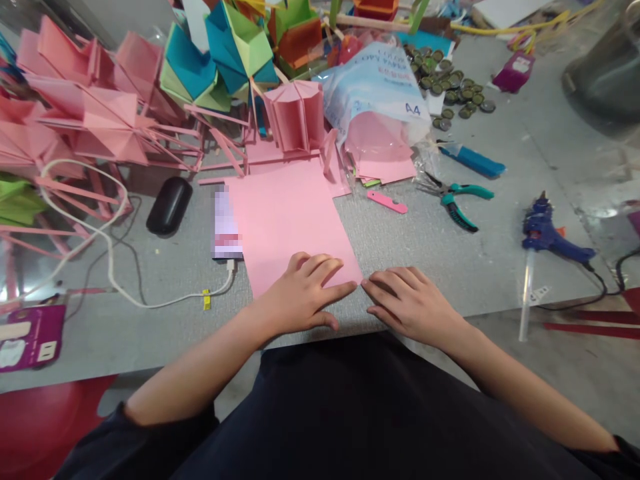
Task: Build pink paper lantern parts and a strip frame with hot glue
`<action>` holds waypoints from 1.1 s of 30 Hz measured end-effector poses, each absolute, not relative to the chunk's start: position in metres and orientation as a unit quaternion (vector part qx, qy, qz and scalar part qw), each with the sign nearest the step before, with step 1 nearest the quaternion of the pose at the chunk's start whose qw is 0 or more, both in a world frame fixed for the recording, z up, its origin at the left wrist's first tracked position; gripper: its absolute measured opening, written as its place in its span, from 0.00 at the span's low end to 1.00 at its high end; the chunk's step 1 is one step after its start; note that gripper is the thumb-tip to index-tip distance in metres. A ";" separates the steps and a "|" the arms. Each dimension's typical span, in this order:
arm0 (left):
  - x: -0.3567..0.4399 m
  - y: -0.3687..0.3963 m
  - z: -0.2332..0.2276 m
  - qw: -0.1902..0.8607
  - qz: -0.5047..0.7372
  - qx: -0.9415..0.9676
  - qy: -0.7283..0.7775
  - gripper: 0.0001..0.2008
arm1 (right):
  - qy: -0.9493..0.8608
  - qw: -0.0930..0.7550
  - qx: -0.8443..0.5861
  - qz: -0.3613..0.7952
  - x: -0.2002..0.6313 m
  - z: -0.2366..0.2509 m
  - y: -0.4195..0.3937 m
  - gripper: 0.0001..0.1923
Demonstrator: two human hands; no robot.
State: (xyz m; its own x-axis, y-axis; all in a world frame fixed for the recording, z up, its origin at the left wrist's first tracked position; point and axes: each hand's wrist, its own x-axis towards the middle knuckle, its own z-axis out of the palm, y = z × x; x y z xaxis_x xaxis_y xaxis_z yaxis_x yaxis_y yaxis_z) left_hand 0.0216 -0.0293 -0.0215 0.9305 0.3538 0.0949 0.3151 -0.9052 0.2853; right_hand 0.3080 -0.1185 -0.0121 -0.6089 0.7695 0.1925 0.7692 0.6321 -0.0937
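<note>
At the far left, pink folded paper shapes (75,113) are piled on the bench (410,233). Near them a black case (169,205) and a phone (227,223) are laid, the phone just left of a pink sheet (285,213). The sheet's near edge is pressed flat by the left hand (300,297), its fingers (325,267) spread open. The right hand (407,303) is rested open beside the sheet's near right corner, nothing gripped. Farther right, pliers (457,200) and a blue glue gun (547,233) are seen.
</note>
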 end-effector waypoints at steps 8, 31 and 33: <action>0.022 -0.028 -0.022 0.143 0.077 0.972 0.167 0.41 | -0.895 0.105 -0.432 0.016 0.312 -0.019 -0.119 0.21; 0.022 -0.027 -0.024 0.146 0.095 0.971 0.163 0.37 | -0.881 0.144 -0.448 0.044 0.322 -0.031 -0.123 0.23; 0.022 -0.027 -0.024 0.144 0.096 0.971 0.163 0.37 | -0.881 0.146 -0.447 0.045 0.322 -0.032 -0.122 0.24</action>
